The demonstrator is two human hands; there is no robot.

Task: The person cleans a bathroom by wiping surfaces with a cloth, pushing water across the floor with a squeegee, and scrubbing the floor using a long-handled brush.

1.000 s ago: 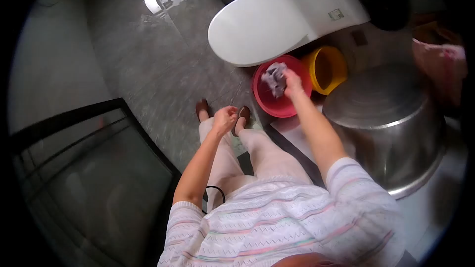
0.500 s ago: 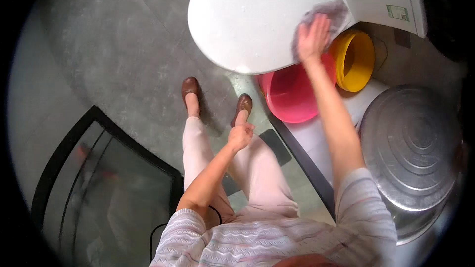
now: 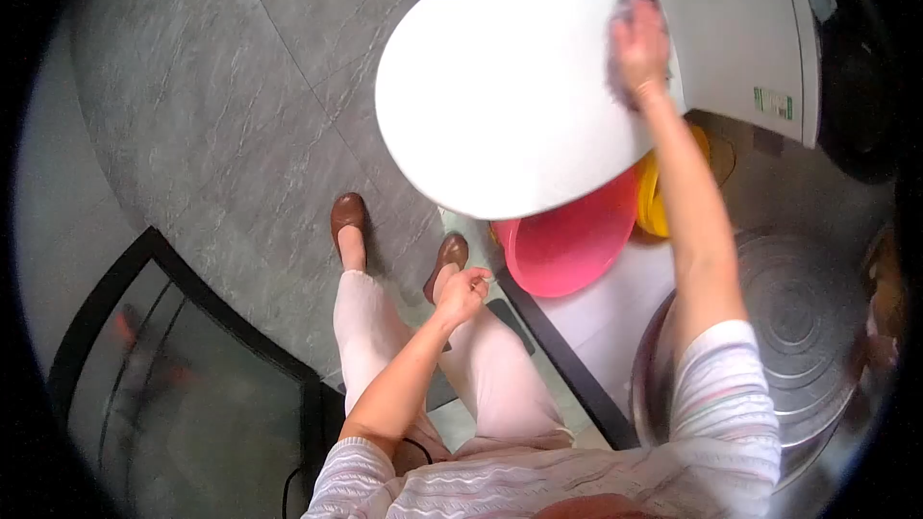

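My right hand (image 3: 642, 46) presses a crumpled purple-grey cloth (image 3: 620, 67) against the white rounded tabletop (image 3: 490, 86). It is near the tabletop's right edge, beside an upright white panel (image 3: 740, 29). The fingers lie over the cloth and are slightly blurred. Over my knee hangs my left hand (image 3: 463, 298), its fingers loosely curled, with nothing visible in it. It touches nothing that I can make out.
Under the tabletop edge stand a pink bucket (image 3: 567, 255) and a yellow bucket (image 3: 654, 202), both partly hidden. A large metal lid (image 3: 798, 317) lies at the right. A black-framed glass panel (image 3: 221, 394) is at lower left, beside the grey tiled floor (image 3: 221, 125).
My right hand has moved the cloth away from me along the tabletop's right side. The view has shifted, so the tabletop and buckets appear lower. My left hand stays over the knee.
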